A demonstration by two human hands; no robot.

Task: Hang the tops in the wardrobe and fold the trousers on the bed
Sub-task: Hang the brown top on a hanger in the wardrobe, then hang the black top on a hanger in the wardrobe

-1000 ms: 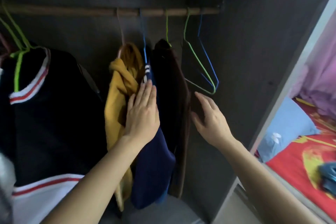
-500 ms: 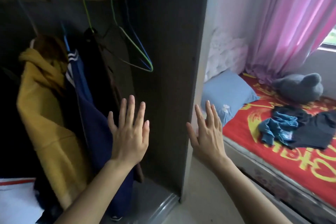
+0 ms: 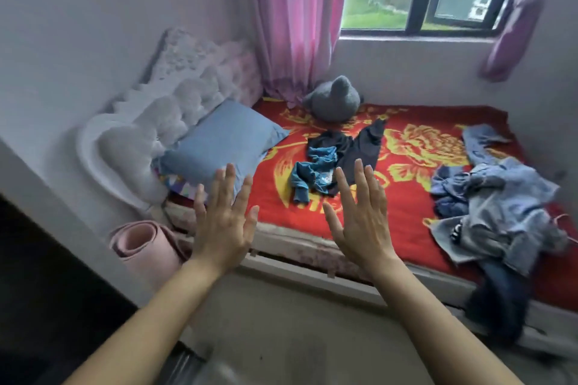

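I face the bed [image 3: 406, 228] with its red and yellow flowered cover. In its middle lies a crumpled teal garment [image 3: 312, 175] partly on top of a dark navy garment [image 3: 359, 150]. At the right a heap of pale blue and denim clothes [image 3: 500, 209] spills over the bed's front edge. My left hand [image 3: 223, 219] and my right hand [image 3: 362, 216] are raised in front of me with fingers straight and spread. Both are empty and hover short of the bed. The wardrobe shows only as a dark edge [image 3: 47, 275] at the lower left.
A blue pillow [image 3: 219, 144] leans on the white tufted headboard [image 3: 156, 122] at the left. A grey plush toy [image 3: 334, 100] sits at the back under the pink curtain [image 3: 297, 19] and window. A rolled pink mat [image 3: 144, 247] stands on the floor beside the bed.
My view swung right from the wardrobe's hanging clothes to the bed. Both hands left the hung garments and stay raised, open and empty.
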